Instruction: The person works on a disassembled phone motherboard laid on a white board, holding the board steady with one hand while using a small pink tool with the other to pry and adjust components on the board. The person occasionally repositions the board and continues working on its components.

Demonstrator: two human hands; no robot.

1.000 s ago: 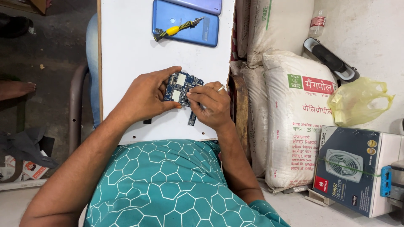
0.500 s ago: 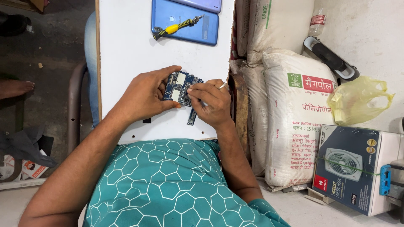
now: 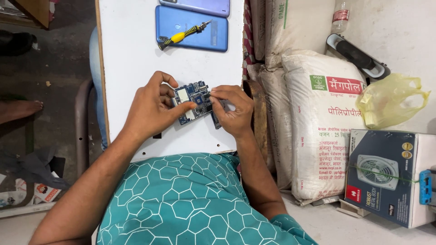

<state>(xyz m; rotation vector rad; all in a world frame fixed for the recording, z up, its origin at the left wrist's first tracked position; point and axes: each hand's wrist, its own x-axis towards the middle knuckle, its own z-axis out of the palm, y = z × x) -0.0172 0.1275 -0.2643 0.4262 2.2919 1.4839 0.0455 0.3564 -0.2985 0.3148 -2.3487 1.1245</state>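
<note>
A small blue circuit board (image 3: 193,100) with silver chips lies on the white board table (image 3: 131,59). My left hand (image 3: 152,106) grips the circuit board's left side with thumb and fingers. My right hand (image 3: 234,111) pinches its right edge, and a thin metal tool tip shows between those fingers. A yellow-handled screwdriver (image 3: 181,35) rests on a blue phone (image 3: 195,29) at the far end of the table. A purple phone (image 3: 200,6) lies beyond it.
White printed sacks (image 3: 324,122) stand stacked to the right of the table. A yellow plastic bag (image 3: 390,100) and a boxed exhaust fan (image 3: 386,174) sit further right. A person's bare foot (image 3: 20,109) rests on the floor at the left.
My right hand's fingers have shifted slightly along the board's right edge. The board and left hand stay almost where they were.
</note>
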